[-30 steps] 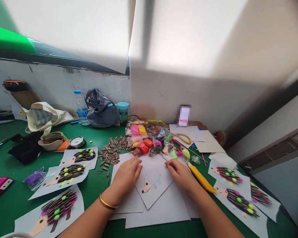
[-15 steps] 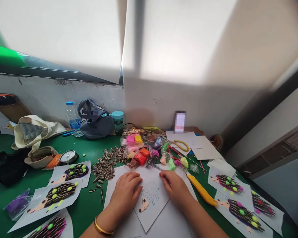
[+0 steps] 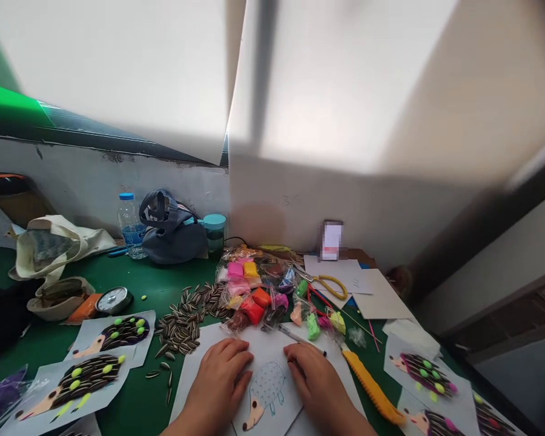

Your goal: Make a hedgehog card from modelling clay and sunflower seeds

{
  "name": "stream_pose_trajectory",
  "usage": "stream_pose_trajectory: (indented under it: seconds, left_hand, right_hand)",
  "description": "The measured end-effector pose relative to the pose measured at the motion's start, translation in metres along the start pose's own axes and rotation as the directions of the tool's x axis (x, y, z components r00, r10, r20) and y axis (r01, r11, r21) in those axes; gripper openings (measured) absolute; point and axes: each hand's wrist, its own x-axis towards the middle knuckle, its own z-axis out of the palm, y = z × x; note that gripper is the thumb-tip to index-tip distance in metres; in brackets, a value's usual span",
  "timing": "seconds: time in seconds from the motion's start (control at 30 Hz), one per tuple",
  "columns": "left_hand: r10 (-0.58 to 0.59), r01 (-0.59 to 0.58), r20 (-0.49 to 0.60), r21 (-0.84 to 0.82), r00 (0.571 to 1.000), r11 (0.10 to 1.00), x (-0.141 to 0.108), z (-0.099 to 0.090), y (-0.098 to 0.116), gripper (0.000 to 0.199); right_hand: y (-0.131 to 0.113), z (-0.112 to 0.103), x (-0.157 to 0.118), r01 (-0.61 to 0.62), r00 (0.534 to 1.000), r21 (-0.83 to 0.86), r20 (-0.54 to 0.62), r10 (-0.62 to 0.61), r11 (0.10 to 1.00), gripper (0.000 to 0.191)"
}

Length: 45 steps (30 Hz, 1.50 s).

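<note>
A white sheet with a hedgehog drawing lies before me, its face filled in with peach clay and dark dots for eye and nose. My left hand rests on the left side of this sheet, fingers loosely bent, thumb apart, holding nothing. On the other side my right hand lies palm down, thumb apart from the fingers and nothing seen in its grasp. A pen lies just beyond the right fingertips. Larger white paper is underneath.
Sunflower seeds are heaped left of the paper. Bagged coloured clay spreads behind it, with yellow-handled scissors. A yellow cutter lies right. Finished hedgehog pictures flank both sides. A bottle, blue bag and phone stand behind.
The view has tilted up slightly, so the table things sit lower. My hands remain beside the drawing, and the right one has shifted a little so the pen shows more.
</note>
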Motion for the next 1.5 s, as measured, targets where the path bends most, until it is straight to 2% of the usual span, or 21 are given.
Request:
stream_pose_trajectory:
  seconds: [0.23,0.43,0.67,0.87,1.03,1.2,1.33,1.5]
  left_hand:
    - [-0.028,0.028,0.012,0.012,1.0,1.0,0.005,-0.005,0.01,0.022]
    - [-0.02,0.02,-0.01,0.018,1.0,1.0,0.004,-0.003,0.008,0.021]
    - [-0.026,0.025,0.011,0.038,1.0,0.999,0.007,-0.001,0.006,0.02]
    - [-0.008,0.008,0.006,0.031,1.0,0.999,0.005,-0.003,0.009,0.023]
    - [-0.033,0.033,0.013,-0.012,0.999,0.999,0.003,-0.004,0.007,0.033]
    - [-0.014,0.014,-0.01,-0.017,1.0,1.0,0.005,-0.001,0.005,0.023]
    - [0.0,0.0,-0.025,-0.029,1.0,1.0,0.006,0.0,0.004,0.025]
    - [0.039,-0.04,-0.017,-0.047,0.999,0.998,0.003,-0.007,0.006,0.028]
  right_hand:
    - [-0.002,-0.002,-0.002,0.032,0.999,0.006,0.042,-0.032,0.999,0.019]
    - [0.0,-0.001,-0.002,0.027,0.998,-0.015,0.049,-0.027,1.0,0.019]
    - [-0.004,-0.006,-0.001,-0.006,0.997,-0.042,0.079,0.01,0.999,0.019]
    - [-0.006,-0.008,-0.001,-0.017,0.998,-0.134,0.054,0.024,0.991,0.015]
    - [-0.005,-0.004,-0.004,-0.034,0.999,-0.194,0.001,0.035,0.981,0.015]
    - [-0.004,0.002,-0.007,-0.03,0.998,-0.227,-0.056,0.018,0.974,0.014]
    - [-0.001,0.007,-0.011,-0.014,0.997,-0.222,-0.083,-0.005,0.975,0.015]
    - [-0.003,0.007,-0.012,-0.011,0.993,-0.191,-0.117,-0.012,0.982,0.016]
